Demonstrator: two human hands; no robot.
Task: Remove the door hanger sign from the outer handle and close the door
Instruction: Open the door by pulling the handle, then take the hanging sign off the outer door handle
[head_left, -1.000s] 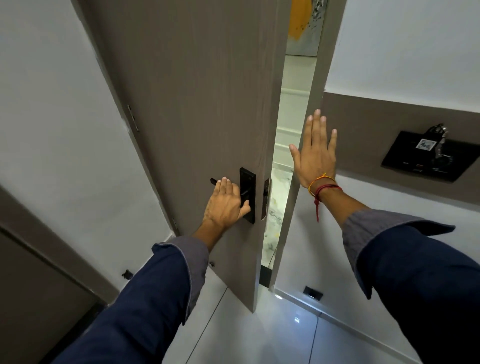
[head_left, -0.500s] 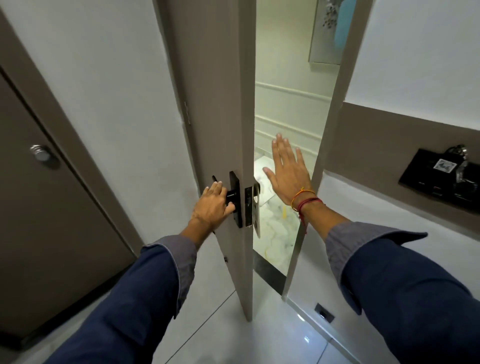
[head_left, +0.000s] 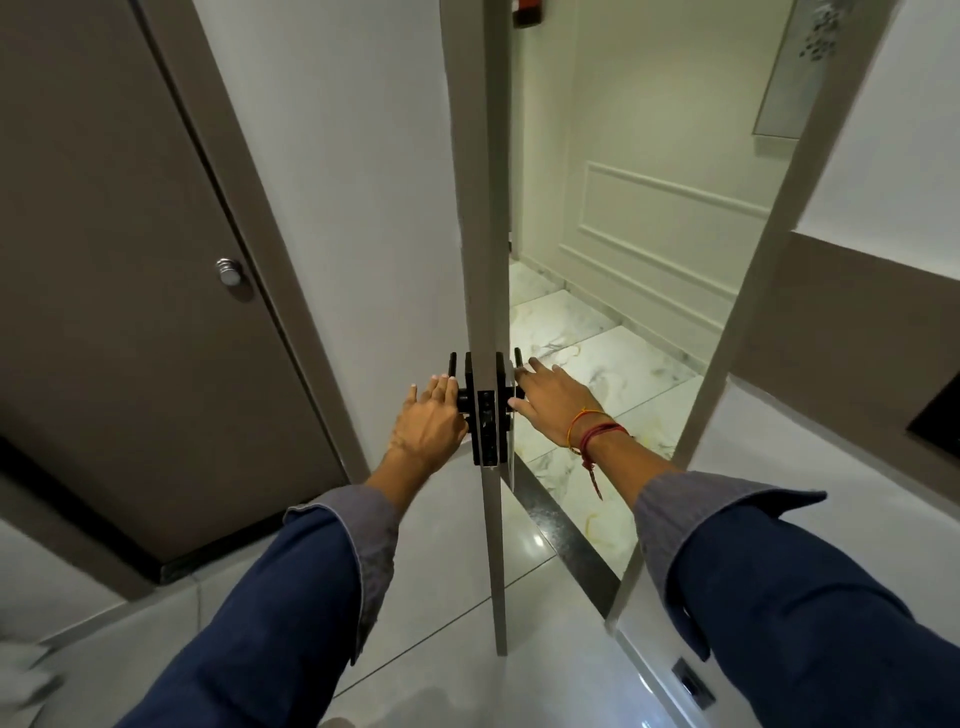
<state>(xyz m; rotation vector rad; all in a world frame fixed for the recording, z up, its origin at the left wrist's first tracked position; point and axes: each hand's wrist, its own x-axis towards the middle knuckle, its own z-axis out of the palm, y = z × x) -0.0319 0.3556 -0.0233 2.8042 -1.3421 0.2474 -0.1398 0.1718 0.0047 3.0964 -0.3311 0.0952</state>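
Signage is barely visible: only a thin pale sliver of the door hanger sign (head_left: 513, 462) shows edge-on, hanging below the outer handle (head_left: 518, 364) on the right face of the door (head_left: 491, 234), just beside the black lock plate (head_left: 487, 415). The door stands open and is seen almost exactly end-on, so its latch edge faces the viewer.

On the right, the right hand (head_left: 550, 397) reaches past the door edge with its fingers (head_left: 535, 366) loosely spread, tips at the outer handle; whether they have pinched the sign I cannot tell, since the door edge hides that spot. On the left, the left hand (head_left: 431, 415) is wrapped around the inner handle (head_left: 460, 400), fingers curled over it.

Judging from this, the step in hand is getting the sign off. It would go best if the left hand steadies the door so it does not swing, while the right hand takes the card near its hook and lifts it up and outward along the handle instead of pulling down, which could tear it.

Farther out, a marble-patterned corridor floor (head_left: 597, 353) shows through the opening, the door frame (head_left: 737, 332) slants on the right, and a second closed door with a round knob (head_left: 229, 272) stands on the left.
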